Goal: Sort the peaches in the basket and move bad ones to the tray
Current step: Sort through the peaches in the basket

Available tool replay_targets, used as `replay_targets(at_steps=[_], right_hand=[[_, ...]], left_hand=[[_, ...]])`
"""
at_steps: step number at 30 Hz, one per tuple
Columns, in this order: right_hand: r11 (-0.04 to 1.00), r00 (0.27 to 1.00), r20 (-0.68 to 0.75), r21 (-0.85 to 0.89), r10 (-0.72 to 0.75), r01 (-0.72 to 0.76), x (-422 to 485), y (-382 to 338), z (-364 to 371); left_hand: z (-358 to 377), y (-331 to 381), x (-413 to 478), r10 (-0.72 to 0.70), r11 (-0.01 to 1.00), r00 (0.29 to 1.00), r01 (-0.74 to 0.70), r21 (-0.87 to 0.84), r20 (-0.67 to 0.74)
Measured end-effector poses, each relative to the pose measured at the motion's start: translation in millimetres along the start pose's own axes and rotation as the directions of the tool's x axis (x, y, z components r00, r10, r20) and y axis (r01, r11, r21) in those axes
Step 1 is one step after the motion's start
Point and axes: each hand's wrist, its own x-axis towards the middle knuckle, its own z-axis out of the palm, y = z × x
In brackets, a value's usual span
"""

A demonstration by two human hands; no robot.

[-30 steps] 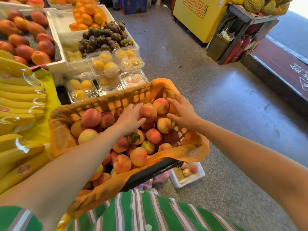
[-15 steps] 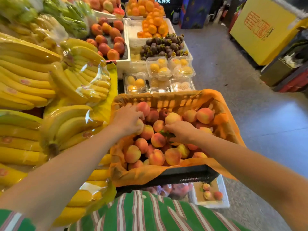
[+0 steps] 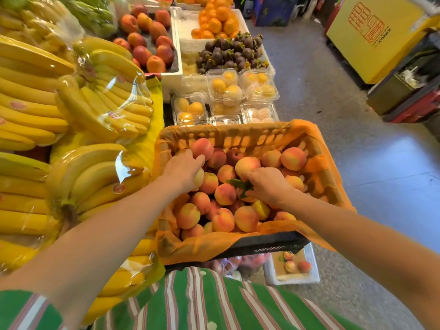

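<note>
A black basket lined with orange plastic is heaped with several peaches. My left hand lies on the pile at the basket's left side, its fingers curled around a pale yellow peach. My right hand rests in the middle of the pile, fingers pinched on a green leaf under a pale peach. On the floor below the basket's right corner stands a white tray with three small peaches in it.
Wrapped banana bunches fill the stall to the left. Behind the basket are clear boxes of yellow fruit, mangosteens, oranges and red peaches. Grey floor runs on the right, with a yellow carton beyond.
The view swung left, bringing the bananas in. My right hand moved from the basket's far right rim into the middle of the pile. My left hand shifted to the left side, closing on a peach.
</note>
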Motion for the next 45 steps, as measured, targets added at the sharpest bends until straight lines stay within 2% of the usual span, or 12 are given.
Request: replay_targets(at_steps=[3, 6, 12, 15, 20, 24, 29, 33, 36, 39, 41, 45], right_hand=[[0.999, 0.999, -0.029, 0.030, 0.043, -0.042, -3, 4, 6], [0.994, 0.994, -0.025, 0.010, 0.106, -0.106, -1, 2, 15], [0.973, 0.975, 0.007, 0.059, 0.223, -0.223, 6, -14, 29], [0.962, 0.970, 0.013, 0.127, 0.243, -0.243, 4, -14, 37], [0.940, 0.962, 0.014, 0.210, 0.271, -0.268, 5, -11, 51], [0.898, 0.983, 0.063, 0.401, 0.171, -0.182, 1, 2, 35], [0.618, 0.967, 0.243, 0.749, 0.079, -0.239, -17, 29, 8], [0.226, 0.945, 0.317, 0.917, 0.084, -0.328, -32, 36, -2], [-0.128, 0.926, 0.377, 0.918, -0.007, -0.375, -42, 37, -13], [-0.347, 0.895, 0.442, 0.832, -0.054, -0.432, -52, 36, -25], [-0.405, 0.881, 0.472, 0.799, -0.035, -0.444, -56, 38, -29], [-0.343, 0.904, 0.428, 0.849, 0.003, -0.402, -64, 44, -36]], left_hand=[[2, -7, 2, -0.009, 0.984, 1.000, 0.008, -0.180, -0.007], [-1, -9, 2, -0.051, 0.895, 0.998, 0.029, -0.445, -0.038], [-12, 2, -2, -0.123, 0.510, 0.990, 0.119, -0.852, 0.065], [-11, 5, -5, -0.116, 0.407, 0.988, 0.137, -0.903, 0.098], [-8, 8, -10, -0.107, 0.342, 0.984, 0.170, -0.924, 0.141], [-8, 7, -14, -0.094, 0.228, 0.976, 0.215, -0.950, 0.199], [-11, 13, -13, -0.036, 0.072, 0.963, 0.271, -0.960, 0.269], [-17, 21, -12, 0.038, -0.151, 0.935, 0.354, -0.923, 0.353], [-18, 28, -8, 0.086, -0.261, 0.918, 0.397, -0.880, 0.388], [-23, 38, -7, 0.146, -0.273, 0.913, 0.408, -0.871, 0.381], [-25, 42, -6, 0.164, -0.260, 0.915, 0.400, -0.879, 0.368], [-30, 47, -2, 0.234, -0.221, 0.927, 0.344, -0.913, 0.293]])
